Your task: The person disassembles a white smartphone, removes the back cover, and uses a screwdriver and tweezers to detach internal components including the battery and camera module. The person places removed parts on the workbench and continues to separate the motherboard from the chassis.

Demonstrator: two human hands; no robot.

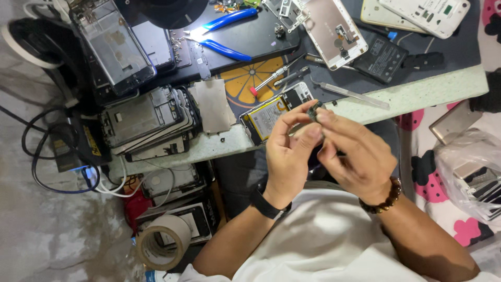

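Right now both hands meet over the table edge [417, 94], just in front of the open phone [276, 112] w/ the yellow battery. Left hand [288, 151] is curled, thumb + index pinched on a small dark part [314, 112]; right hand [357, 156] also closed down, index tip pressing the same part from the other side. So the part sits at the fingertips of both, touching both, no gap. Neither hand is nearer; it's shared. Its long axis seems to run roughly along the right index, away from the body, but it's tiny and half covered, so can't say for sure. What kind of part: too small to tell.

Pose: both wrists bent in, palms facing each other, forearms coming up from the lower frame; black watch on left wrist, bead bracelet on right.

Outward from the phone: red-tipped screwdriver [269, 79] just beyond it on an orange-slice mat; tweezers [355, 95] to its right along the table edge; blue-handled pliers [222, 34] further back; a stack of phone frames [148, 122] to its left; tape roll [163, 241] down on the floor, well apart.
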